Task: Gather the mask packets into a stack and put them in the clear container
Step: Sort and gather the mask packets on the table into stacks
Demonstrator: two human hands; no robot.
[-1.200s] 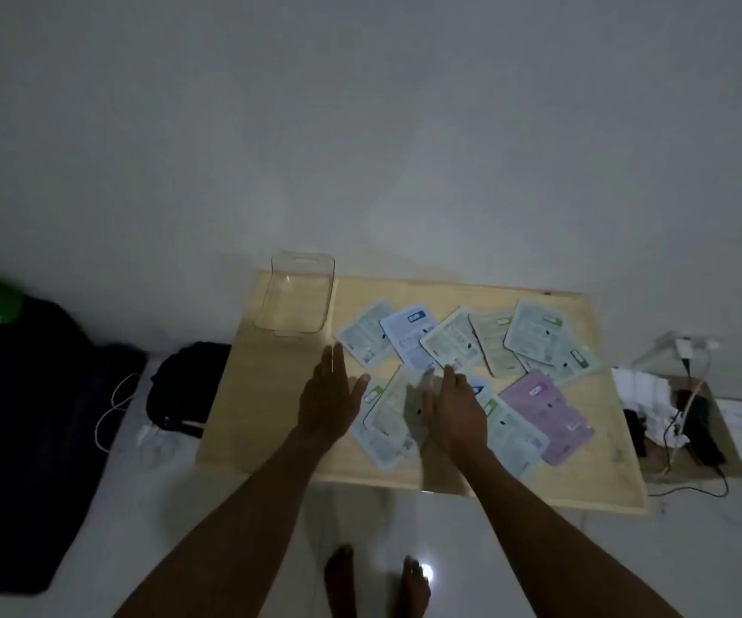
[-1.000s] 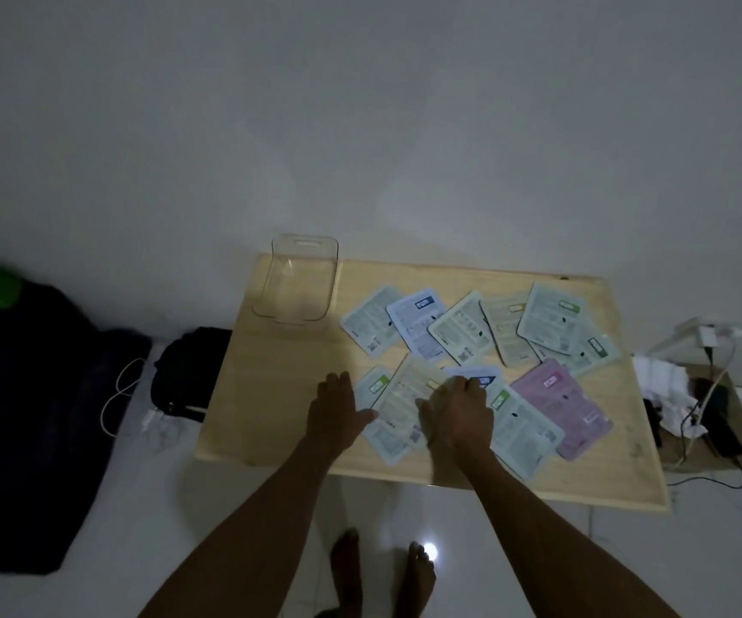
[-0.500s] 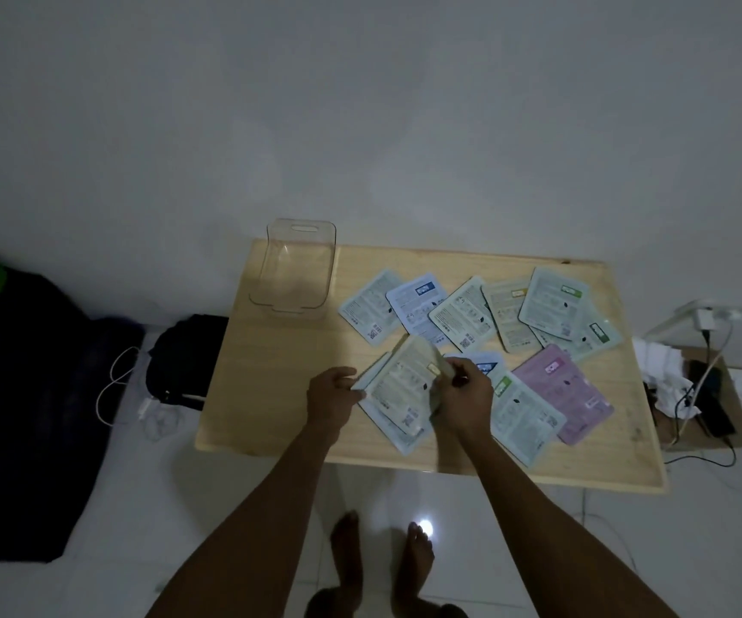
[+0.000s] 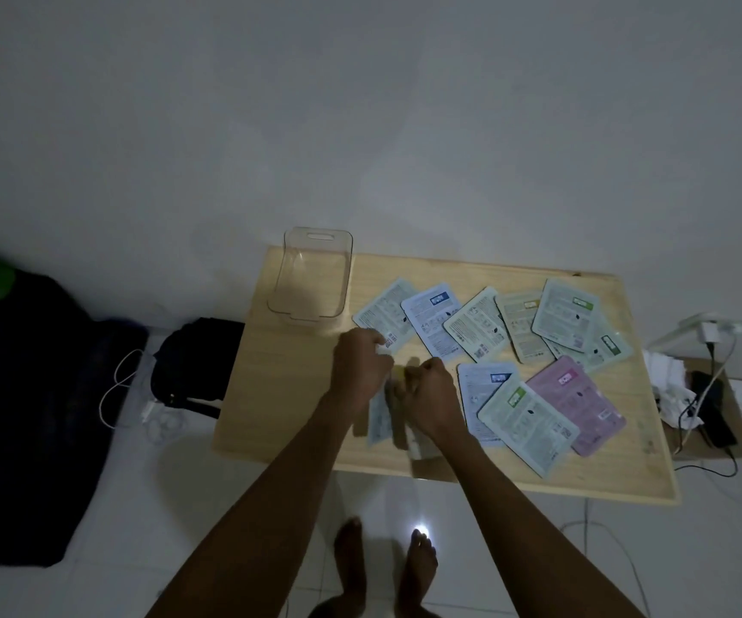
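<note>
Several mask packets (image 4: 476,323) lie fanned out on the wooden table (image 4: 298,412), with a pink packet (image 4: 578,399) and a green-labelled packet (image 4: 525,421) near the right front. My left hand (image 4: 360,372) and my right hand (image 4: 431,394) hold a small bunch of packets (image 4: 382,414) on edge between them, near the table's front. The clear container (image 4: 311,278) stands empty at the back left corner, apart from both hands.
A black bag (image 4: 195,363) and a white cable (image 4: 119,385) lie on the floor left of the table. A dark bundle (image 4: 17,394) fills the far left. Chargers, cables and a power strip (image 4: 708,385) sit to the right. My bare feet (image 4: 382,568) stand below the table's front edge.
My hands went from lying flat on the near packets to gripping them. The gathered packets are now lifted and turned on edge between both hands.
</note>
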